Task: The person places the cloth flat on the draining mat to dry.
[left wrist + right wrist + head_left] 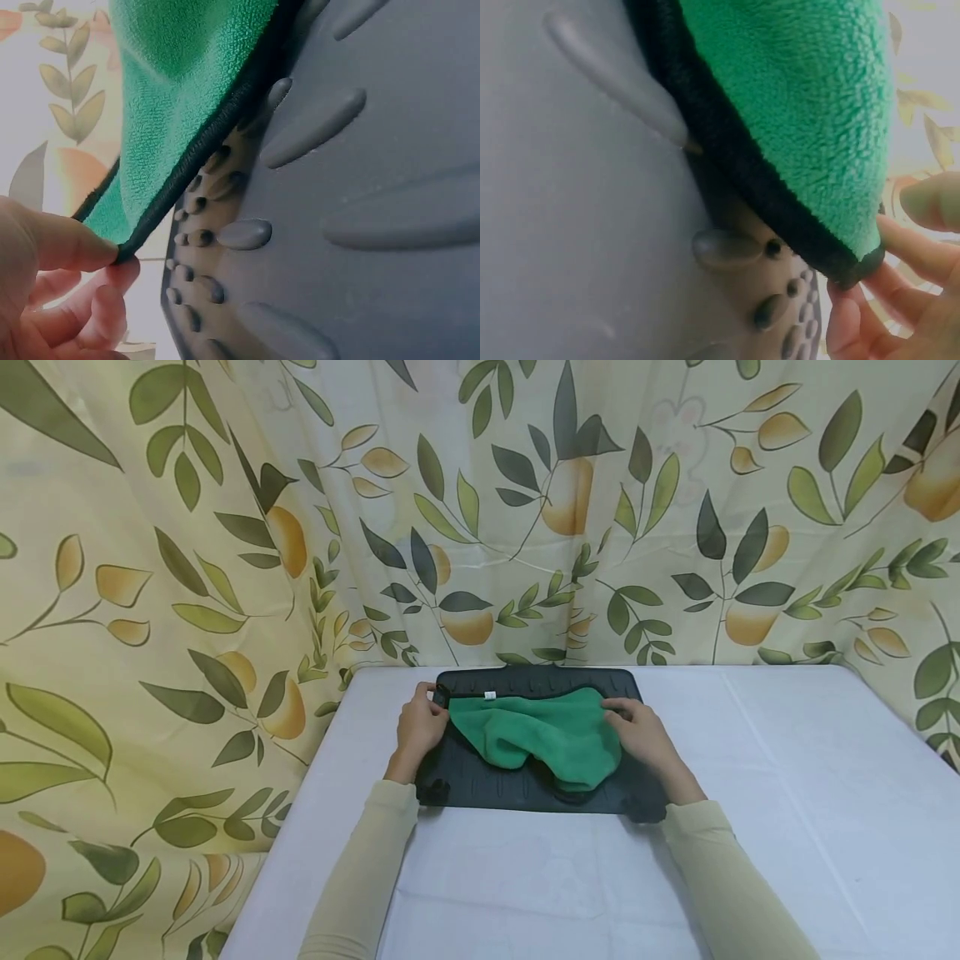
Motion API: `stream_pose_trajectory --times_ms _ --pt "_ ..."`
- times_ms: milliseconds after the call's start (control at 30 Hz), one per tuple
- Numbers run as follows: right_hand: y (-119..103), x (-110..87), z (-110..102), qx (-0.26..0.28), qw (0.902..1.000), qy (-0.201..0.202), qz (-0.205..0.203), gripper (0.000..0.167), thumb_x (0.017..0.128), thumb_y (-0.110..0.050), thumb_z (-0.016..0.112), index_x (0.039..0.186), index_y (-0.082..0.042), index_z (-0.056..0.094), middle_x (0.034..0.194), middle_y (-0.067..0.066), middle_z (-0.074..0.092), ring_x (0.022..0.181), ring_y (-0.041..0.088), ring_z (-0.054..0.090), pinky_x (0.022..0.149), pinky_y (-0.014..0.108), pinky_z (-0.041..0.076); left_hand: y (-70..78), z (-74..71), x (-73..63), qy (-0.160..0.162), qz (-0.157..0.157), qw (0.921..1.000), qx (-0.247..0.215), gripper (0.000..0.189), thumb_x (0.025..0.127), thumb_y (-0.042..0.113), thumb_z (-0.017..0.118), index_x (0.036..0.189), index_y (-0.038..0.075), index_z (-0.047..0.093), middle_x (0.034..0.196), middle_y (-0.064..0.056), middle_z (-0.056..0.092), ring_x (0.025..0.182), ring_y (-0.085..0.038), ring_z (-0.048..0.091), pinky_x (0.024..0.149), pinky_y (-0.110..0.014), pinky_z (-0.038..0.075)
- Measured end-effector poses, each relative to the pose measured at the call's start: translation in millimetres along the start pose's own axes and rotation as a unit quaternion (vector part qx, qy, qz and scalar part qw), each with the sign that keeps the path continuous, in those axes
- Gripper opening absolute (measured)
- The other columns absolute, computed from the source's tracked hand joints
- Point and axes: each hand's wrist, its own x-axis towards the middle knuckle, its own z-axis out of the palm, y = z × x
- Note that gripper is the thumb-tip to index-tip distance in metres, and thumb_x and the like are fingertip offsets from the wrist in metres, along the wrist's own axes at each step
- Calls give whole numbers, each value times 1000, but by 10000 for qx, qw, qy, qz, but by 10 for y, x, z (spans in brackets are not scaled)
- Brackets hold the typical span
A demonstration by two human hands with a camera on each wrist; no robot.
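The left hand (422,725) pinched one corner of a black-edged green terry cloth (555,731); the right hand (643,737) gripped another, the cloth sagging over a ridged dark mat (480,792) on a white counter (795,777).

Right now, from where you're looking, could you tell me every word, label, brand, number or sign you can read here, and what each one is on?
No readable text anywhere.
Small white rectangular tag, at the edge of the fuzzy green cloth with black edging: too small to read.
I see no lettering on the dark ridged mat or the cream curtain printed with leaves and fruit.
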Motion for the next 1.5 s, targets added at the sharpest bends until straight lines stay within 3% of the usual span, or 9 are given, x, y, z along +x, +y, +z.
stream_pose_trajectory --times_ms 167,300,467,700,933,1067,1200,1333,1500 --pt "-5 15 12 -86 9997 -179 104 43 108 -23 46 142 1 55 140 32 56 111 39 61 79 35 48 -24 27 -22 -110 -31 9999 92 38 95 14 66 132 10 63 98 -8 77 90 -29 71 82 -46 55" --pt "-5 25 25 -35 9994 -318 135 47 107 -23 46 146 3 49 143 33 52 120 46 59 90 49 52 -45 68 -30 -363 -194 9987 291 27 95 20 70 120 11 72 99 -6 77 92 -28 71 81 -44 55" --pt "32 32 15 85 9991 -370 201 54 108 -21 45 153 6 36 144 36 48 130 51 51 103 61 45 -34 88 -29 -594 -331 9969 392 26 95 26 72 115 10 75 102 -7 77 96 -28 72 84 -45 55" --pt "16 44 11 -8 9992 -367 153 54 107 -20 48 148 13 39 126 33 61 119 47 58 93 53 50 -17 87 -31 -698 -102 9970 322 23 94 23 74 113 10 75 98 -7 76 91 -25 71 80 -43 54" --pt "-10 206 -60 -490 9969 -547 286 49 107 -26 49 135 14 54 129 35 61 116 48 61 91 51 53 -30 122 -17 -723 59 9967 368 23 95 26 74 113 12 75 95 -5 75 85 -22 69 72 -37 52" --pt "-9 340 -122 -541 9949 -698 482 38 105 -25 53 109 9 69 93 19 67 82 28 60 70 36 48 3 112 34 -640 146 9969 434 19 96 25 72 109 12 76 94 -5 74 83 -22 68 70 -37 52" --pt "-5 427 -159 -393 9941 -795 630 28 103 -20 56 87 0 67 71 0 53 68 15 49 62 30 41 68 48 126 -597 245 9970 436 18 97 25 71 109 12 76 97 -7 74 87 -25 68 76 -40 54" --pt "-35 464 -224 -142 9951 -647 740 27 102 -21 56 95 3 68 74 0 56 71 15 52 64 30 44 131 -30 232 -551 283 9974 359 17 97 25 69 107 12 77 98 -7 75 89 -26 69 79 -41 54" --pt "-99 489 -291 -67 9949 -471 888 35 104 -25 53 110 7 68 89 6 61 82 18 54 70 29 45 174 -76 342 -545 147 9983 107 18 97 24 68 107 11 77 91 -8 77 76 -21 70 70 -35 50"
